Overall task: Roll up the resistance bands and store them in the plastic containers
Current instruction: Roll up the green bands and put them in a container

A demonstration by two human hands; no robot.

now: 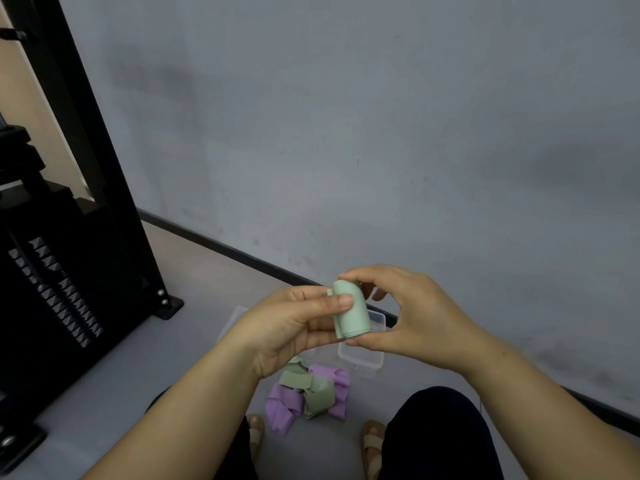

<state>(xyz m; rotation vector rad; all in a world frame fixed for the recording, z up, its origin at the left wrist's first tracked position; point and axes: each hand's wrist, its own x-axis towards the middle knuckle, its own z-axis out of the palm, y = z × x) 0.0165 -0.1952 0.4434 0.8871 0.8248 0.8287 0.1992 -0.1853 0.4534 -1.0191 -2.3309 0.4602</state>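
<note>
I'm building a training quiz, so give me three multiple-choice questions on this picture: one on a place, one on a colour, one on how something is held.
1. Where does the loose pile of bands lie? A on a table; B in a drawer; C on the floor.
2. What colour is the rolled band? A purple; B pale green; C black.
3. How is the rolled band held? A by the left hand and right hand together; B by one hand only; C by nobody.
Answers: C, the pile sits on the floor below the hands; B, the roll is pale green; A, both hands grip it.
</note>
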